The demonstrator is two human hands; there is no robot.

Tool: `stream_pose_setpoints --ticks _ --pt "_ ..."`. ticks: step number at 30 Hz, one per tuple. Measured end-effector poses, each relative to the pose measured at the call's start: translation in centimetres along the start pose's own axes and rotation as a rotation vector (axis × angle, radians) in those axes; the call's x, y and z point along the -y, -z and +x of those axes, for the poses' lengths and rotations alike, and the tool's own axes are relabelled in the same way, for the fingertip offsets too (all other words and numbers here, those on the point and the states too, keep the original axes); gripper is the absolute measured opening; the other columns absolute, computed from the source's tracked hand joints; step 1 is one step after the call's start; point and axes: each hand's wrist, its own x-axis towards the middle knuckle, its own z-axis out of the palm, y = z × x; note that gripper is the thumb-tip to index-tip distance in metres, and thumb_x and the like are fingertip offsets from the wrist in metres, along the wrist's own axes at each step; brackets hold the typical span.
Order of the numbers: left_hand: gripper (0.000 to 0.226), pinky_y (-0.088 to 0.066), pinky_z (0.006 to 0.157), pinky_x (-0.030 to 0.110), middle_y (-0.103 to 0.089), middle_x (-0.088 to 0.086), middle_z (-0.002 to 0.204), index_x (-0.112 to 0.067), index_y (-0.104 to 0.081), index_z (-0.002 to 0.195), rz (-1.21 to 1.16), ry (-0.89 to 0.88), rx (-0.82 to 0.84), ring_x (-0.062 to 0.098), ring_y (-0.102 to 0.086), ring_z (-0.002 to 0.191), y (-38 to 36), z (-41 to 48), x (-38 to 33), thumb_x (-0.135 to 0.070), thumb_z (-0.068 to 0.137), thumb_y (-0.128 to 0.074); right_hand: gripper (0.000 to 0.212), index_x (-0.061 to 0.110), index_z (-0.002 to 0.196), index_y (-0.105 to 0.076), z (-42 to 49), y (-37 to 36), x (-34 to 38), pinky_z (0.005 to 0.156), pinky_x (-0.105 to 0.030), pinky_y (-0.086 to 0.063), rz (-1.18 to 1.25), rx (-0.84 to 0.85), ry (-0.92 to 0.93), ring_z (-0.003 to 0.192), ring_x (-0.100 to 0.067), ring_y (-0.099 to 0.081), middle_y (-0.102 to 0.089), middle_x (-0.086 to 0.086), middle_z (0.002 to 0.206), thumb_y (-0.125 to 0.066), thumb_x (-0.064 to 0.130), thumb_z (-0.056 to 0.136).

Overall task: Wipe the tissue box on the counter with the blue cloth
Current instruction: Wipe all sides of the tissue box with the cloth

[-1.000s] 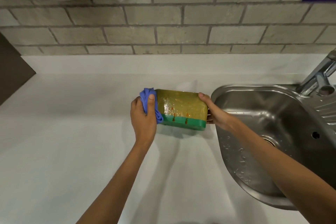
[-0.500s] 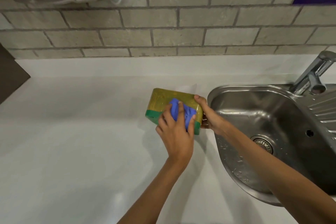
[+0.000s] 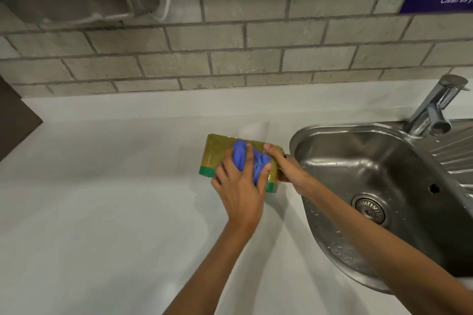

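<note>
Wiping is under way on a white counter [image 3: 102, 212], seen from above. A yellow-green tissue box [image 3: 217, 151] with a green band along its base is tipped up so that a broad face is turned toward the camera. It is held near the counter's right edge, just beside the rim of a steel sink [image 3: 384, 186]. Whether its lower edge is resting on the counter cannot be told.

The blue cloth [image 3: 247, 161] is bunched and pressed flat against that broad face by the left hand [image 3: 240, 194], whose fingers are spread and curled over the cloth. The box's right end is gripped by the right hand [image 3: 284, 166], with the thumb laid over the top corner and the other fingers hidden behind the box.

A white tissue [image 3: 256, 129] is seen standing up behind the box. A tap [image 3: 432, 107] is fixed at the sink's far right, and water droplets are scattered over the basin. A brick wall [image 3: 230, 46] is seen behind the counter.

Several risks are judged from this position. The box could be pushed out of the right hand's grip by a hard stroke and dropped into the wet sink. The cardboard could be dented if too much pressure is applied. The loose tissue could be caught by the cloth and dragged out.
</note>
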Motion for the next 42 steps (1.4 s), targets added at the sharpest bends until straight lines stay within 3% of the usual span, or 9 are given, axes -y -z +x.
stream_pose_setpoints --ticks 3,8,15,19,21,27,31,38,42 --pt "0.047 -0.051 0.068 0.04 -0.066 0.019 0.115 -0.022 -0.064 0.121 0.08 -0.144 -0.015 0.035 -0.065 0.089 -0.3 -0.3 2.0 -0.044 0.081 -0.056 0.089 0.006 0.113 -0.058 0.0 0.6 0.0 0.089 -0.032 -0.052 0.031 -0.001 0.035 0.092 -0.017 -0.066 -0.069 -0.008 0.103 -0.063 0.071 0.052" --pt "0.054 -0.036 0.093 0.041 -0.041 0.014 0.143 -0.023 -0.042 0.141 -0.1 0.27 0.002 0.032 -0.043 0.118 -0.3 2.5 3.4 -0.042 0.09 -0.049 0.094 0.01 0.112 -0.053 -0.3 0.3 -0.1 0.073 -0.024 -0.049 0.048 -0.002 0.051 0.09 -0.013 -0.063 -0.065 -0.002 0.1 -0.06 0.073 0.043" --pt "0.049 -0.053 0.069 0.037 -0.067 0.017 0.116 -0.019 -0.063 0.122 0.062 -0.212 0.045 0.033 -0.066 0.087 -0.4 -1.1 1.3 -0.039 0.077 -0.058 0.087 0.016 0.096 -0.064 0.0 0.7 -0.5 0.08 -0.027 -0.052 0.055 -0.011 0.072 0.084 -0.013 -0.067 -0.072 -0.002 0.09 -0.062 0.079 0.035" --pt "0.051 -0.044 0.084 0.044 -0.052 0.02 0.133 -0.019 -0.051 0.134 -0.071 0.123 0.026 0.039 -0.054 0.107 0.2 1.1 4.2 -0.034 0.086 -0.059 0.046 0.024 0.084 -0.059 -0.1 1.0 -0.9 0.064 -0.018 -0.049 0.049 0.014 0.106 0.075 -0.004 -0.065 -0.067 0.007 0.083 -0.061 0.064 0.062" --pt "0.052 -0.039 0.09 0.045 -0.046 0.017 0.138 -0.019 -0.048 0.136 -0.146 0.289 -0.016 0.038 -0.047 0.115 0.1 2.6 3.6 -0.041 0.089 -0.053 0.036 0.025 0.082 -0.059 0.1 0.7 -1.0 0.055 -0.013 -0.046 0.044 0.011 0.111 0.069 0.0 -0.064 -0.066 0.009 0.078 -0.061 0.059 0.07" --pt "0.068 -0.046 0.085 0.043 -0.056 0.017 0.131 -0.025 -0.053 0.132 -0.049 -0.041 0.025 0.033 -0.057 0.106 -0.1 0.5 -0.3 -0.061 0.091 -0.012 0.031 0.025 0.076 -0.064 0.2 0.7 -0.9 0.056 -0.013 -0.045 0.048 -0.031 0.125 0.059 0.003 -0.062 -0.067 0.016 0.058 -0.058 0.056 0.077" --pt "0.088 -0.034 0.099 0.041 -0.041 0.011 0.146 -0.032 -0.04 0.14 -0.176 0.053 0.054 0.029 -0.04 0.127 0.0 0.2 1.3 -0.072 0.078 0.008 0.032 0.024 0.078 -0.062 0.1 0.8 -0.8 0.044 -0.004 -0.043 0.069 0.002 0.142 0.05 0.011 -0.061 -0.066 0.022 0.051 -0.062 0.056 0.073" --pt "0.056 -0.053 0.077 0.045 -0.064 0.021 0.119 -0.019 -0.06 0.126 0.058 -0.133 0.041 0.037 -0.065 0.099 -0.2 -0.7 1.5 -0.043 0.077 -0.068 0.045 0.02 0.075 -0.06 -0.2 0.5 -0.3 0.047 -0.007 -0.043 0.036 0.031 0.122 0.046 0.005 -0.057 -0.061 0.016 0.046 -0.062 0.063 0.067" --pt "0.054 -0.043 0.092 0.047 -0.048 0.017 0.14 -0.023 -0.046 0.138 -0.084 0.113 0.052 0.039 -0.05 0.117 0.0 0.3 4.7 -0.039 0.087 -0.056 0.031 0.022 0.073 -0.059 -0.4 1.0 -0.5 0.043 -0.004 -0.041 0.07 -0.012 0.132 0.042 0.01 -0.056 -0.062 0.017 0.05 -0.062 0.052 0.076"
